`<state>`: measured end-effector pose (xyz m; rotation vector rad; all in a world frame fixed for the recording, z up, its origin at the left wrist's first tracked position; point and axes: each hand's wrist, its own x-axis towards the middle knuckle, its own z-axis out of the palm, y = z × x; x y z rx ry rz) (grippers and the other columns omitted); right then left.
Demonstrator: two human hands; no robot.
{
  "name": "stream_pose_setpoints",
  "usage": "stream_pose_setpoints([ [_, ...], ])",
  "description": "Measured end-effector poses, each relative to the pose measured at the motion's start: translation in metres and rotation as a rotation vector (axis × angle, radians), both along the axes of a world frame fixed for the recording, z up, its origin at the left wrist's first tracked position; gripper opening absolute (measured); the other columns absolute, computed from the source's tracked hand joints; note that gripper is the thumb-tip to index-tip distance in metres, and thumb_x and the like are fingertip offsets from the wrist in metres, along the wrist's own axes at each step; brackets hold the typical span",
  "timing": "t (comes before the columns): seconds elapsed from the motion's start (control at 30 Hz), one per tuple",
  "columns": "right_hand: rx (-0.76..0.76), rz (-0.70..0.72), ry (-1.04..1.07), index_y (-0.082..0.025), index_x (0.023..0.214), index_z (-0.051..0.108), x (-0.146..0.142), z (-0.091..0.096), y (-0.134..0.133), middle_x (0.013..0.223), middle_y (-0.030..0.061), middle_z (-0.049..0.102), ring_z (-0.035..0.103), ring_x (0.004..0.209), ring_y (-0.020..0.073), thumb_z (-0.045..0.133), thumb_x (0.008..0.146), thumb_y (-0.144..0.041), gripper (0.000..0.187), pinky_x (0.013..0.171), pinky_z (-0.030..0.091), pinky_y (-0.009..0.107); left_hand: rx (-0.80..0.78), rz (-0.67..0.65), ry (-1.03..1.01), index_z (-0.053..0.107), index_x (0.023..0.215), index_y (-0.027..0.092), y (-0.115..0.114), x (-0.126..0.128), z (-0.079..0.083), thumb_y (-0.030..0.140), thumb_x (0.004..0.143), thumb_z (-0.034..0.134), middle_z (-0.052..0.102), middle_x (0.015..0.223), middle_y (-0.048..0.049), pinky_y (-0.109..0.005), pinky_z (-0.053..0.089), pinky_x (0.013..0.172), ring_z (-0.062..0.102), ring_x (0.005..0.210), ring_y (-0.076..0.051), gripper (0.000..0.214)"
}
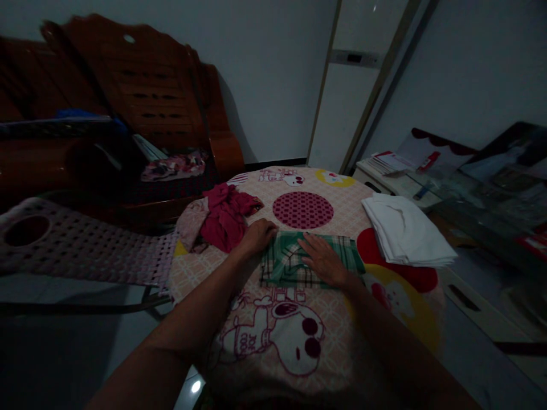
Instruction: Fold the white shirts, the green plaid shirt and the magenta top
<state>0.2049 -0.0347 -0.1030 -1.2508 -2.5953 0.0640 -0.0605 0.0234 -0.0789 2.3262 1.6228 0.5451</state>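
The green-and-white checked folded cloth (pixel 284 267) at centre frame looks matt and soft to me, like the pink cartoon-printed fabric counter cover (pixel 273 324); upper left, the carved dark wooden bench (pixel 141 85) gleams, varnished.

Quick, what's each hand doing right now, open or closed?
Left hand: curled shut on the corner of the green plaid cloth.
Right hand: open, palm flat on the same cloth.

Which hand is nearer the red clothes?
Left. The left hand sits at a corner of the plaid cloth, beside the red clothes; the right hand lies flat on that cloth, farther away.
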Motion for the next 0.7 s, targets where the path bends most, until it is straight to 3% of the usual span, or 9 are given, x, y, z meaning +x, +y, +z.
stream_pose_setpoints([
  [0.2, 0.029, -0.001, -0.023, -0.023, 0.152, 0.046, -0.002, 0.004, -0.002, 0.161, 0.0112, 0.039, 0.037, 0.148, 0.0294, 0.047, 0.102, -0.04, 0.052, 0.121, 0.03, 0.052, -0.079, 0.066, 0.077, 0.067, 0.093, 0.016, 0.005, -0.002, 0.002, 0.031, 0.084, 0.062, 0.07, 0.096, -0.0107, -0.033, 0.048, 0.081, 0.066, 0.092, -0.025, 0.018],
  [0.33, 0.026, -0.003, -0.042, -0.022, 0.152, 0.045, -0.002, 0.004, -0.002, 0.161, 0.0113, 0.039, 0.037, 0.148, 0.0289, 0.046, 0.103, -0.04, 0.052, 0.121, 0.031, 0.051, -0.096, 0.087, -0.109, 0.063, 0.085, 0.018, 0.005, -0.003, 0.004, 0.036, 0.086, 0.058, 0.07, 0.087, -0.0072, -0.032, 0.048, 0.076, 0.065, 0.083, -0.023, 0.019],
  [0.47, 0.032, 0.0, -0.029, -0.022, 0.152, 0.045, -0.002, 0.003, -0.003, 0.161, 0.0111, 0.038, 0.036, 0.148, 0.0294, 0.045, 0.103, -0.04, 0.052, 0.121, 0.031, 0.052, -0.118, 0.167, -0.32, 0.059, 0.096, 0.019, -0.004, 0.006, 0.001, 0.036, 0.09, 0.054, 0.069, 0.081, -0.0039, -0.029, 0.047, 0.071, 0.066, 0.077, -0.02, 0.019],
  [0.7, 0.024, 0.009, 0.045, -0.024, 0.15, 0.047, -0.001, 0.0, -0.002, 0.159, 0.0116, 0.041, 0.039, 0.146, 0.0303, 0.051, 0.1, -0.038, 0.052, 0.119, 0.033, 0.055, 0.041, 0.224, -0.311, 0.058, 0.108, 0.019, -0.019, 0.02, 0.004, 0.026, 0.093, 0.048, 0.072, 0.081, -0.0043, -0.03, 0.048, 0.075, 0.069, 0.079, -0.021, 0.019],
])
